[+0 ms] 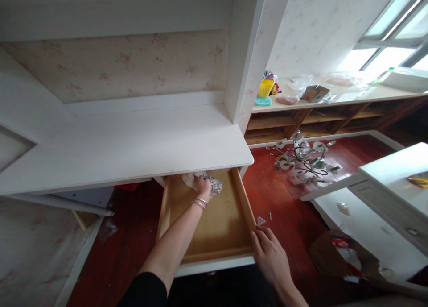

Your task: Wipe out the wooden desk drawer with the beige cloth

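A wooden drawer (220, 226) is pulled out from under the white desk (147, 142). Deep inside it, at the back, my left hand (203, 186) presses a patterned cloth (216, 185) against the bottom, its fingers closed over the fabric and partly hidden. Two thin bracelets (199, 203) circle that wrist. At the drawer's front right corner, my right hand (270, 251) grips the side wall, fingertips curled over the top edge. Apart from the cloth, the drawer's bottom shows bare wood.
A dismantled chandelier (306, 162) lies on the red wooden floor. Low shelving (307, 117) under the window bears a yellow cup (265, 88) and a cardboard box (314, 93). To the right are a white cabinet (394, 186) and an open carton (329, 253).
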Motion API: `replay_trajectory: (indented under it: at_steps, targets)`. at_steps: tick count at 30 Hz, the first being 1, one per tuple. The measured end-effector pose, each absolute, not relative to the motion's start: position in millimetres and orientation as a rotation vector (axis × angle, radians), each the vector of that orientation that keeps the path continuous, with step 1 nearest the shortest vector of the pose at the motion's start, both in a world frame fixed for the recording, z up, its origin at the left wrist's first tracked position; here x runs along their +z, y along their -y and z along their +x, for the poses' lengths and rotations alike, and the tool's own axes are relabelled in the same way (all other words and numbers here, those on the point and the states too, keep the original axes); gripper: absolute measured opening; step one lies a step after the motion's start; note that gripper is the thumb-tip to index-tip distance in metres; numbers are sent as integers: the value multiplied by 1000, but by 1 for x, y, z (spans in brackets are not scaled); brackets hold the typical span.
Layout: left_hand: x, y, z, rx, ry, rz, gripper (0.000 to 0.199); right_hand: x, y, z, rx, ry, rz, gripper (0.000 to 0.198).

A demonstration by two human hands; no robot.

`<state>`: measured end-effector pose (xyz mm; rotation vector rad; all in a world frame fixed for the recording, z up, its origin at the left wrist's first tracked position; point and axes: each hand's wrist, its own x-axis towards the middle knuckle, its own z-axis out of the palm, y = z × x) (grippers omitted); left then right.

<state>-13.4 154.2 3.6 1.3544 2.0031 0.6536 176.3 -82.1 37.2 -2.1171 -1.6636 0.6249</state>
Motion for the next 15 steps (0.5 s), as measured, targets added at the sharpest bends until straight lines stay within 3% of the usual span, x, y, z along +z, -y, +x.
replay_trajectory:
  at_steps: [7, 12, 15]
  targets:
    - [-5, -159, 58, 513, -1848, 1518, 45, 43, 81, 174, 623, 1653, -2140, 40]
    - [-3, -162, 66, 355, -1683, 1653, 41, 42, 81, 176, 585, 1672, -2122, 39]
    - [2, -162, 66, 303, -1523, 1772, 51, 41, 81, 177, 577, 1684, -2114, 39]
